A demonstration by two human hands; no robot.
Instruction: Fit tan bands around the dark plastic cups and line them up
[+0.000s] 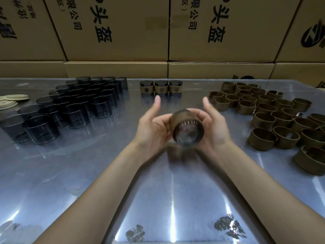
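Hands meet above the middle of the worktop (158,199), holding one cup (188,129) tipped on its side with an open end toward the camera, probably so the band (177,117) wrapped round it can be pushed along the wall from both sides at once. The left hand (151,127) cradles it from the left, fingers curled under and against the wall, thumb standing free; the right hand (214,127) wraps the far side, fingers hidden behind the cup, thumb also lifted. Blur hides how far the band is seated. Bare cups (73,106) stand packed in rows on the left, within that hand's reach, and loose bands (267,117) lie spread on the right, so each hand can draw from its own stock. Three finished cups (161,88) stand side by side at the back edge, touching or nearly so, starting the line this one would join. Pale discs (10,101) lie far left; cartons (123,32) wall the back
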